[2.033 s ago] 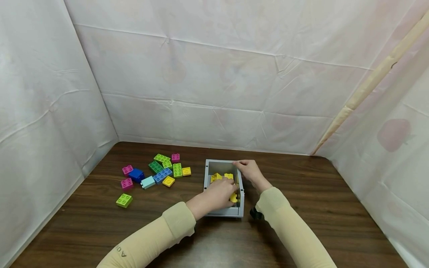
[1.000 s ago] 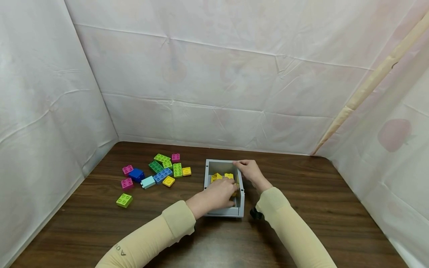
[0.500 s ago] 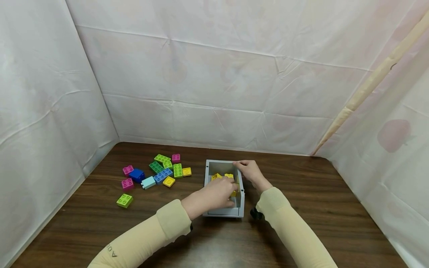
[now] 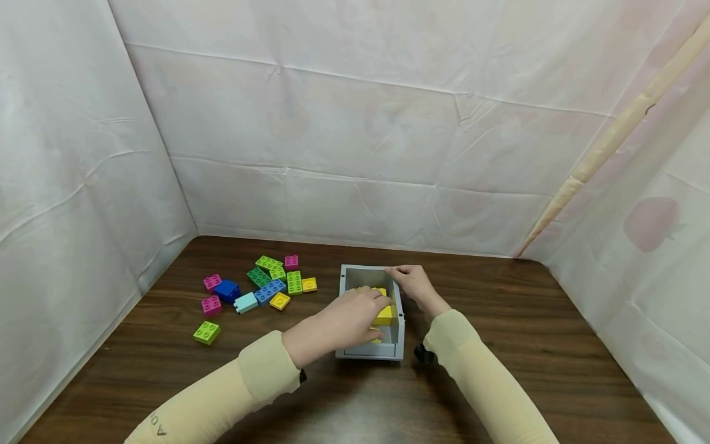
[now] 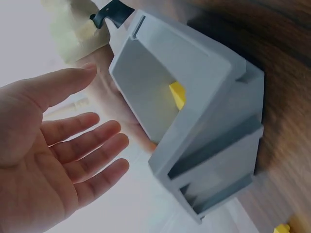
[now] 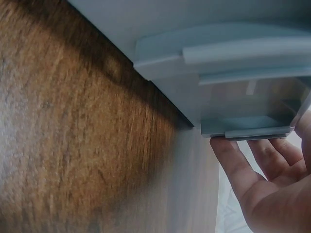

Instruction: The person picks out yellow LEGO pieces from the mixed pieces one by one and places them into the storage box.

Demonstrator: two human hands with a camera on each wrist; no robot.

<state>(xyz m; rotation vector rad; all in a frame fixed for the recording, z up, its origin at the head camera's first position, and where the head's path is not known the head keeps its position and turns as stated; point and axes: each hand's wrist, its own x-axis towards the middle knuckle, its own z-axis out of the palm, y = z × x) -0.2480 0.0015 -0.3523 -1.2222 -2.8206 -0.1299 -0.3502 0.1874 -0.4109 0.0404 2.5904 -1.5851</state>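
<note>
A grey box (image 4: 370, 351) stands on the table with yellow building bricks (image 4: 383, 317) inside, partly covered by my left hand (image 4: 349, 317). In the left wrist view, that hand (image 5: 51, 165) hovers beside the box's opening, fingers apart and loosely bent, with nothing in them. One yellow brick (image 5: 178, 94) shows through the opening. My right hand (image 4: 417, 287) grips the box's right wall near its far corner. The right wrist view has this hand (image 6: 272, 187) at the wall's edge, fingers and thumb on either side.
Loose bricks lie left of the box: a dark blue one (image 4: 227, 290), a light blue one (image 4: 246, 302), a lime one (image 4: 207, 332), pink ones (image 4: 211, 305) and a yellow one (image 4: 280, 301), among others. White sheets (image 4: 355, 123) hang behind and at both sides of the table.
My left hand has drawn back a little to the left and lifted within the box, uncovering more yellow bricks. The right hand and the box have stayed put.
</note>
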